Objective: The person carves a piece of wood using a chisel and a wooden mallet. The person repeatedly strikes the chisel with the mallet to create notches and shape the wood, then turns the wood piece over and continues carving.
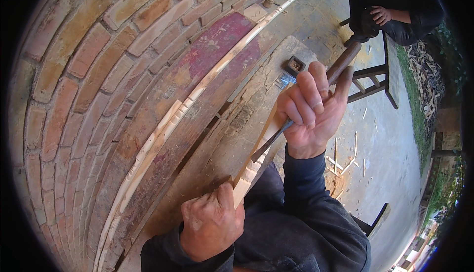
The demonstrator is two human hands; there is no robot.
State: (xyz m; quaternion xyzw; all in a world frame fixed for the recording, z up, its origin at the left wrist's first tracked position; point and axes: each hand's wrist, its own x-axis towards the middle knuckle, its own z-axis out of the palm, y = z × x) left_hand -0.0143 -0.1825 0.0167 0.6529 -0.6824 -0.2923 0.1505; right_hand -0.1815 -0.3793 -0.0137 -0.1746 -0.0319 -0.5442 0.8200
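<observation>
A brick wall (89, 69) curves up the left side of my view. Beside it, running diagonally from lower left to upper centre, is a worn wooden counter (197, 188) with patches of purplish paint. Pale concrete ground (390, 158) stretches down the right side. At upper right I can see another person (414, 5) in dark clothes. Long, pale, notched wood (171, 120) lies along the counter. Just below centre, the right hand (313, 111), palm turned up, has its grip curled closed around a chisel (269, 144); the dark blade slants down to the left. The left hand (211, 222), at lower centre, has its grip closed on the near end of a notched wood piece (250, 172), which sits between the hands under the blade. Smallest is a dark square container (295, 65), above centre on the counter.
</observation>
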